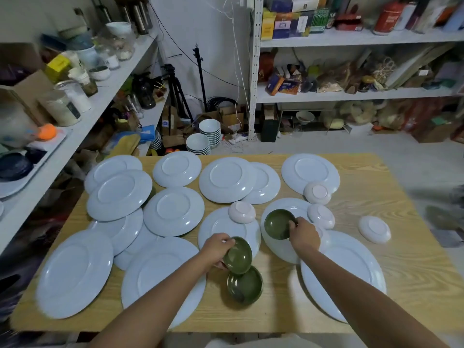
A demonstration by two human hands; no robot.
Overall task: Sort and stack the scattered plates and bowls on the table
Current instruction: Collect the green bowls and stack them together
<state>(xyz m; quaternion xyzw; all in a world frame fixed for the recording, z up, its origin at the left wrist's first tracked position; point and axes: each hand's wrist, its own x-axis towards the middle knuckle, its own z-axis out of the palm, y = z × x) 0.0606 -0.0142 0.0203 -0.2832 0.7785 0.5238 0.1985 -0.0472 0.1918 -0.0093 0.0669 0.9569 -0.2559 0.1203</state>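
Observation:
Several pale blue plates (175, 168) lie upside down across the wooden table (406, 267), some overlapping. My left hand (218, 248) grips a green bowl (238, 256), tilted, just above another green bowl (245, 287) that stands upright on the table near the front. My right hand (305, 236) holds a third green bowl (279, 224) by its rim, over a blue plate (278, 249). Several pinkish-white bowls (242, 212) rest upside down at centre and right, one of them (374, 229) alone on the bare wood.
Shelves crowded with jars, boxes and cans run along the left and the back right. Stacks of white bowls (210, 130) and a tripod stand on the floor behind the table. Bare wood shows at the table's right side and front centre.

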